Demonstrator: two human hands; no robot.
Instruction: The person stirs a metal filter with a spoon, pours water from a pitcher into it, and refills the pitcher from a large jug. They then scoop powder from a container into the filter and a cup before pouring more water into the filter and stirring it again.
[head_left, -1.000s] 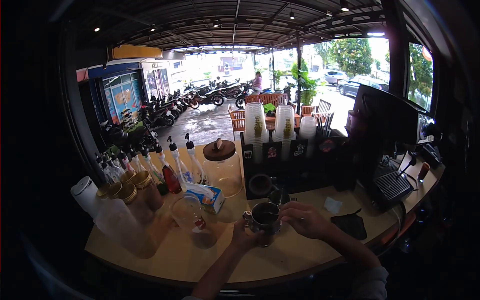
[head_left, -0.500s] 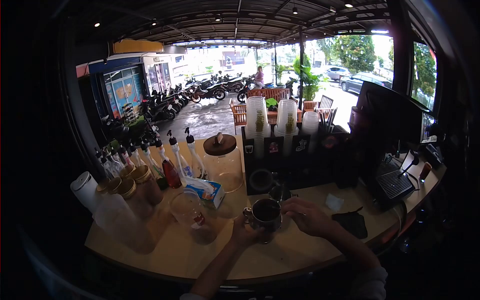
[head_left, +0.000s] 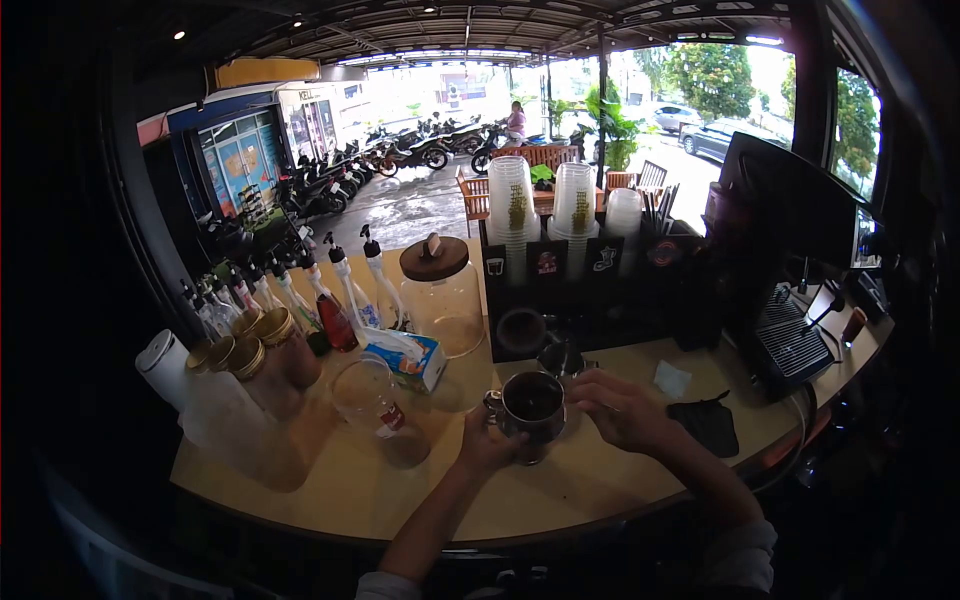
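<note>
My left hand (head_left: 488, 443) is closed around a metal pitcher (head_left: 538, 430) with a side handle, low over the front of the counter. Dark liquid (head_left: 532, 395) shows inside it. At the pitcher's right rim, my right hand (head_left: 622, 412) has its fingers pinched together; whatever they hold is too small and dim to make out. Just behind the pitcher stands a second small metal vessel (head_left: 562, 358), partly hidden. To the left is a clear plastic jug (head_left: 362, 392) with a red label.
A tissue pack (head_left: 408, 358), a lidded glass jar (head_left: 445, 300), pump bottles (head_left: 335, 320) and gold-lidded jars (head_left: 285, 345) stand left. Cup stacks (head_left: 513, 200) rise behind. On the right lie a dark cloth (head_left: 705, 425) and a white napkin (head_left: 672, 379), near an espresso machine (head_left: 790, 335).
The whole view has shifted a little as my head tilted down. My right hand has moved slightly away from the pitcher's mouth; my left hand keeps its hold.
</note>
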